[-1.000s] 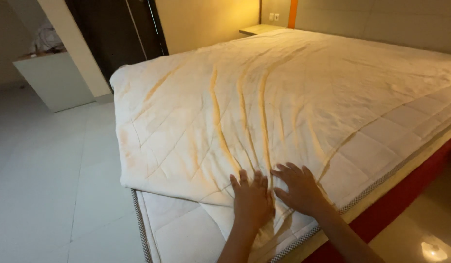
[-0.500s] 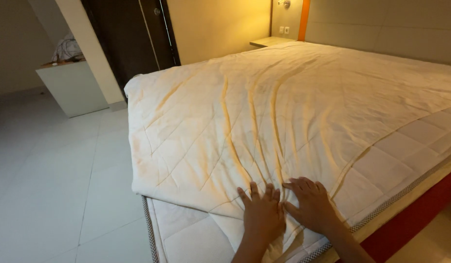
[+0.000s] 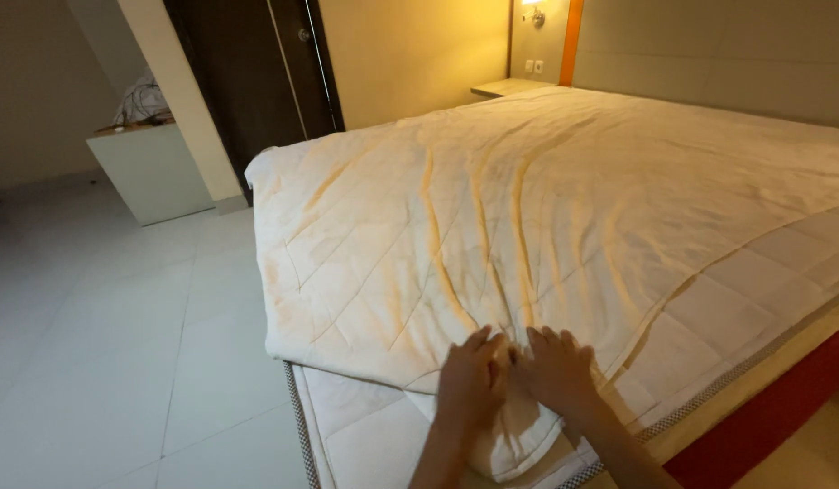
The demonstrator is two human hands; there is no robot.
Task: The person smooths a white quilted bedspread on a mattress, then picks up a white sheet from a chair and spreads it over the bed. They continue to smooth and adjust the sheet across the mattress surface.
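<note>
A cream quilted cover [image 3: 564,208] lies spread over a white mattress [image 3: 365,435], with long wrinkles running away from me. My left hand [image 3: 469,380] and my right hand [image 3: 557,369] rest side by side, palms down, on the cover's near edge at the bed corner. The fingers of both hands point away from me and press into the fabric. Under the hands the cover's corner is folded over the mattress edge. Neither hand visibly grips anything.
The bed has a red base [image 3: 763,426] and a padded headboard [image 3: 709,54] on the right. A bedside shelf [image 3: 510,88], a dark door [image 3: 256,72] and a white cabinet [image 3: 152,172] stand at the back. White floor tiles [image 3: 111,344] stretch to the left.
The view has shifted right and closer along the bed. My hands have stayed on the cover's near edge and drawn closer together.
</note>
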